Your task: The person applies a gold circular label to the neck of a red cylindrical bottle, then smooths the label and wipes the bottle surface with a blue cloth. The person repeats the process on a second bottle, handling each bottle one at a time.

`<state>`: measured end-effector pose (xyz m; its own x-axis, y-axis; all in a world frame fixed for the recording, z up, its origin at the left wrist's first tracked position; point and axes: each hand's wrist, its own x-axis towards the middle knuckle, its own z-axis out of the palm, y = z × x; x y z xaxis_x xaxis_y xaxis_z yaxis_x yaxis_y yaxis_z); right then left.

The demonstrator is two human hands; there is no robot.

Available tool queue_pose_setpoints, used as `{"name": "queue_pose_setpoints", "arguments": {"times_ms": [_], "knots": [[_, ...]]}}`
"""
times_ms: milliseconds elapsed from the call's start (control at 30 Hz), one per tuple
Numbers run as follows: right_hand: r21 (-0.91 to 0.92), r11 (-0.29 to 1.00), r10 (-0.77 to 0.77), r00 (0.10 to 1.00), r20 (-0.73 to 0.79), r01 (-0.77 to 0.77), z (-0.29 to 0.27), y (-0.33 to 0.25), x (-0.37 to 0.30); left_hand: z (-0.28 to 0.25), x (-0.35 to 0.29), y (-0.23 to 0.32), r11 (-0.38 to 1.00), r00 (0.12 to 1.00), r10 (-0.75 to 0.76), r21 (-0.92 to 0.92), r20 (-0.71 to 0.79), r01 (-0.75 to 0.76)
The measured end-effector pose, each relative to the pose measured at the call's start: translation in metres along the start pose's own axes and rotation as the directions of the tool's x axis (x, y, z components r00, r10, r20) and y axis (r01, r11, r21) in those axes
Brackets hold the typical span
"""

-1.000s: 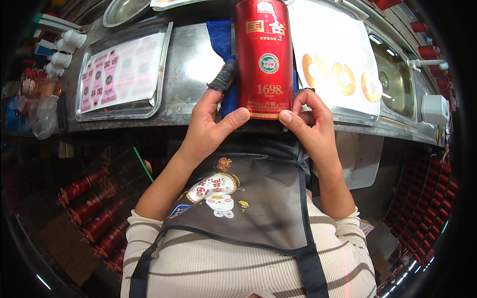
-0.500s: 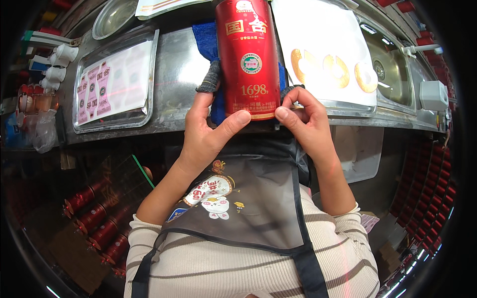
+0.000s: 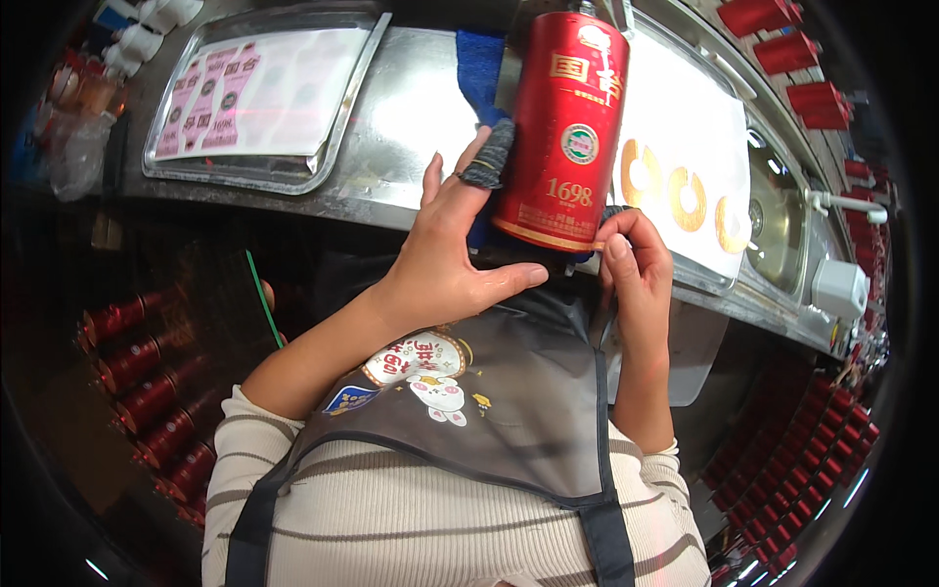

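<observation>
A glossy red cylindrical bottle (image 3: 562, 137) with gold printing and a round green-and-white emblem lies tilted over a blue cloth (image 3: 479, 73), its base toward me. Around that base runs a thin gold band (image 3: 548, 236). My left hand (image 3: 455, 235) is beside the bottle's left side, fingers apart and thumb stretched out below the base. A grey knitted sleeve (image 3: 486, 157) covers one of its fingers. At the base's lower right, my right hand (image 3: 636, 264) pinches thumb and forefinger together by the band's end; what lies between them is too small to make out.
On the metal counter (image 3: 386, 117), a tray (image 3: 328, 171) at left holds a sheet of pink decals (image 3: 210, 98). Right of the bottle, a white sheet (image 3: 675, 98) bears gold ring shapes (image 3: 687, 201). Beyond it is a sink (image 3: 782, 225). Red bottles (image 3: 161, 435) stand in rows below.
The bottle now leans, its top shifted right. My left thumb has come off its base and the left fingers have spread. My right fingers still pinch at the base's right edge. The view has turned.
</observation>
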<state>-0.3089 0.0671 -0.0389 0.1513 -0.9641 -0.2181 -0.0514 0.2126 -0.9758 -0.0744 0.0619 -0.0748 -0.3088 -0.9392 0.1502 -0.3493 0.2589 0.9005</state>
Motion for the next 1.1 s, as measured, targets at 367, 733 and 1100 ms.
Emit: {"name": "queue_pose_setpoints", "arguments": {"times_ms": [367,733,1100], "knots": [[-0.064,0.995,0.070,0.998,-0.004,-0.070,0.004,-0.010,0.000,0.009,0.001,0.007,0.987,0.989,-0.001,-0.158,-0.147,-0.022],[-0.020,0.999,0.038,0.999,0.016,-0.037,0.004,-0.006,-0.002,0.010,0.000,0.000,0.917,0.984,-0.046,-0.398,-0.174,-0.027],[-0.041,0.999,0.032,0.999,-0.012,-0.032,0.009,-0.007,-0.002,-0.001,-0.040,0.017,0.963,0.971,0.192,0.216,-0.140,-0.159]]}}
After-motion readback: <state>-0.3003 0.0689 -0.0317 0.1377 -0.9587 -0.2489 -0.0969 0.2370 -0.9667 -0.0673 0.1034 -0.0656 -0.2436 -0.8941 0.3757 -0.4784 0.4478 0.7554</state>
